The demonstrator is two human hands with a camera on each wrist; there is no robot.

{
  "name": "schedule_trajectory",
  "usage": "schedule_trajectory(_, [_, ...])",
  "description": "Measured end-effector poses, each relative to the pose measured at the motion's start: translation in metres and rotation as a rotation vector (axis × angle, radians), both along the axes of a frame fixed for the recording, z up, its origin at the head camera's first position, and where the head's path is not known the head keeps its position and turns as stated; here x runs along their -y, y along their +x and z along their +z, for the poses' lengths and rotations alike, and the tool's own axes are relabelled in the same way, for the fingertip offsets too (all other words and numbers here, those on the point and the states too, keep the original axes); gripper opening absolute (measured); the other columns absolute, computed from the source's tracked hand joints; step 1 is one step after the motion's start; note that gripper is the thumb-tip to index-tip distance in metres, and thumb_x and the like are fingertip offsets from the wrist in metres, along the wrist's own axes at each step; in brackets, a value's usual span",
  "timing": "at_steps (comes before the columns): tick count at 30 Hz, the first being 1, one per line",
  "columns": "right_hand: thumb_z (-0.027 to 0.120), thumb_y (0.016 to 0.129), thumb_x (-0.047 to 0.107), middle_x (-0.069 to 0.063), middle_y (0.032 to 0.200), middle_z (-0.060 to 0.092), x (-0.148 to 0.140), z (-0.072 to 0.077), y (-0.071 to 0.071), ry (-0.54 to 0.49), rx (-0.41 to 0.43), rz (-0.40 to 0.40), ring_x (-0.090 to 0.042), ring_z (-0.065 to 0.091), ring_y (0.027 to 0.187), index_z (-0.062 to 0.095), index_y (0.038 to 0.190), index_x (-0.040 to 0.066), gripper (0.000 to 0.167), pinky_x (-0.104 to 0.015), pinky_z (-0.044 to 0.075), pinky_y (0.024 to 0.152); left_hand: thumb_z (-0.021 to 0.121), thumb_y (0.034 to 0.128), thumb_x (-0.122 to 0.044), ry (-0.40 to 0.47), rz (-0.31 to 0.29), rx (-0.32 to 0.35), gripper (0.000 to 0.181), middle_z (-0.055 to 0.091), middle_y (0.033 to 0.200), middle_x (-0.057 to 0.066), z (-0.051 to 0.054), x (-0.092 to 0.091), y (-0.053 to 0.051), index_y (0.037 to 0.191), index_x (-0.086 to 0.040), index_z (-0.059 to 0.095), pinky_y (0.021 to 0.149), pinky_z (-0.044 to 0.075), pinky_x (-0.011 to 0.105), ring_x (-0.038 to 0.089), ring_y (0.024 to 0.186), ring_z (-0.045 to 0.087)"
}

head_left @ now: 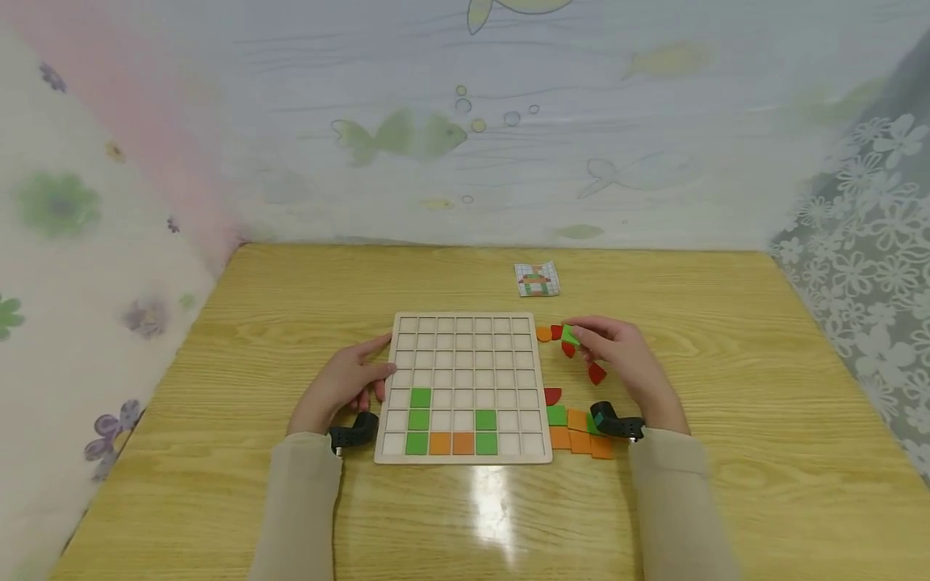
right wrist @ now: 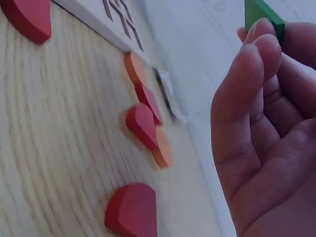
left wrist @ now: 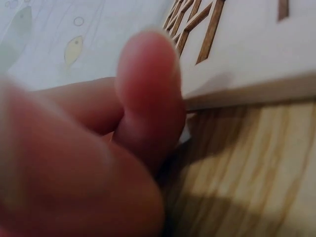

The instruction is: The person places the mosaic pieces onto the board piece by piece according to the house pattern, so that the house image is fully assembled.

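A pale wooden grid board (head_left: pixel 443 377) lies on the table. Green square tiles (head_left: pixel 419 420) stand in two columns on its lower part, with two orange tiles (head_left: pixel 451 443) between them in the bottom row. At the board's left edge rests my left hand (head_left: pixel 347 381), its thumb (left wrist: pixel 148 74) touching the rim and its index finger stretched along the side. My right hand (head_left: pixel 617 347), raised off the table beyond the board's upper right, pinches a green tile (right wrist: pixel 264 17) between thumb and fingers. Beneath it lie red pieces (right wrist: pixel 143 126) and an orange rounded piece (right wrist: pixel 134 69).
A small printed pattern card (head_left: pixel 537 279) lies behind the board. Right of the board are several orange and green tiles (head_left: pixel 579 440), partly under the right wrist camera, and a red quarter-round piece (head_left: pixel 553 395). Patterned cloth walls (head_left: pixel 508 186) border the table's back and sides.
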State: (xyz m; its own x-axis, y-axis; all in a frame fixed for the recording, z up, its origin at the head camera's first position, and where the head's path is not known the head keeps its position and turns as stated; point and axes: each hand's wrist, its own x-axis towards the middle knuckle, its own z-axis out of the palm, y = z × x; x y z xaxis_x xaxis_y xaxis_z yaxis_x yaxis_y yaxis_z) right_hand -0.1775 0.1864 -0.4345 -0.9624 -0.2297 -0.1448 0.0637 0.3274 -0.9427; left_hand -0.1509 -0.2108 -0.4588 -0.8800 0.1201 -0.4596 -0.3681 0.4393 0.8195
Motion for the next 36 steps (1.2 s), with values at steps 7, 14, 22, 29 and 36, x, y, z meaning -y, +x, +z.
schedule_trajectory(7, [0.054, 0.087, 0.04, -0.023, 0.091, 0.056, 0.017, -0.003, 0.0, 0.031, 0.015, 0.059, -0.028, 0.053, 0.075, 0.059, 0.116, 0.01, 0.042, -0.033, 0.046, 0.057, 0.061, 0.085, -0.028, 0.018, -0.005, -0.002, 0.062, 0.056, 0.059, 0.016, -0.003, 0.001, -0.001, 0.137, -0.039, 0.029, 0.036, 0.038, 0.027, 0.016, 0.036, 0.039])
schedule_trajectory(14, [0.055, 0.088, 0.036, -0.019, 0.087, 0.057, 0.029, -0.012, -0.001, 0.063, 0.012, 0.128, -0.026, 0.052, 0.071, 0.06, 0.114, 0.008, 0.039, -0.032, 0.047, 0.065, 0.06, 0.0856, -0.027, 0.038, -0.012, -0.001, 0.063, 0.059, 0.065, 0.017, -0.003, 0.001, -0.001, 0.138, -0.038, 0.027, 0.037, 0.038, 0.026, 0.015, 0.037, 0.04])
schedule_trajectory(22, [0.057, 0.088, 0.027, -0.017, 0.081, 0.058, 0.039, -0.012, 0.002, 0.049, 0.07, 0.187, -0.024, 0.053, 0.068, 0.06, 0.112, 0.006, 0.032, -0.032, 0.048, 0.064, 0.06, 0.0853, -0.028, 0.023, -0.009, -0.013, 0.061, 0.06, 0.064, 0.018, -0.005, 0.002, -0.002, 0.136, -0.04, 0.029, 0.036, 0.037, 0.026, 0.015, 0.037, 0.039])
schedule_trajectory(29, [0.058, 0.088, 0.022, -0.018, 0.086, 0.06, 0.046, -0.012, 0.003, 0.031, 0.086, 0.219, -0.026, 0.057, 0.07, 0.059, 0.109, 0.004, 0.027, -0.035, 0.051, 0.065, 0.06, 0.0855, -0.028, 0.043, -0.003, -0.016, 0.058, 0.059, 0.064, 0.018, -0.007, 0.002, -0.002, 0.135, -0.04, 0.032, 0.035, 0.035, 0.026, 0.015, 0.037, 0.038])
schedule_trajectory(36, [0.059, 0.087, 0.018, -0.016, 0.089, 0.06, 0.058, -0.012, 0.007, 0.037, 0.106, 0.265, -0.027, 0.059, 0.07, 0.057, 0.105, 0.004, 0.023, -0.036, 0.051, 0.066, 0.06, 0.0858, -0.028, 0.058, -0.003, -0.017, 0.058, 0.058, 0.063, 0.018, -0.005, 0.002, 0.0, 0.136, -0.038, 0.032, 0.036, 0.036, 0.026, 0.015, 0.037, 0.038])
